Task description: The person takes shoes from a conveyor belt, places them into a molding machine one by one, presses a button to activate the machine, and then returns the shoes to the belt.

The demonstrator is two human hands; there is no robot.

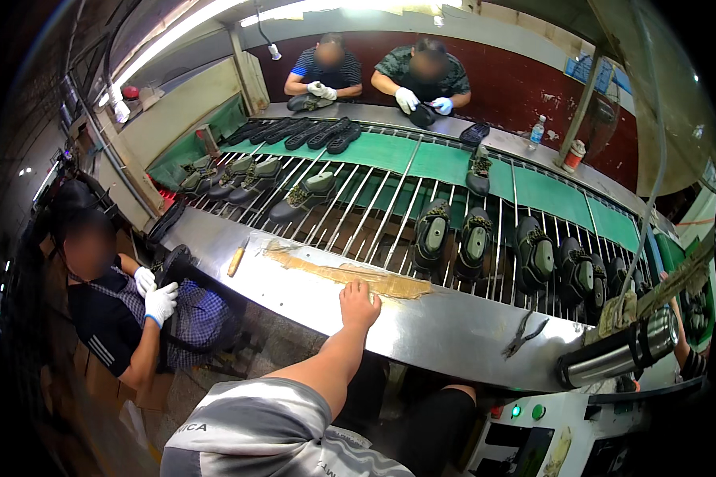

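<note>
My left hand [359,304] rests with curled fingers on the near metal bench [453,334], touching a strip of worn brown tape [334,272] stuck along it. Nothing shows in its grasp. My right hand is out of view. Left of the tape lies a tool with a wooden handle [236,261]. Farther right on the bench are dark pliers [523,334]. Beyond the bench, dark work shoes stand or lie on a rack of metal bars; the closest to my hand is a shoe [432,234] with its pale insole facing up.
At left a gloved person holds a dark shoe [171,266]. Two gloved people handle shoes across the line, behind black soles [326,135] on a green belt [406,155]. A steel thermos [620,350] lies at right above a control panel [525,445]; another person's arm [681,338] is beside it.
</note>
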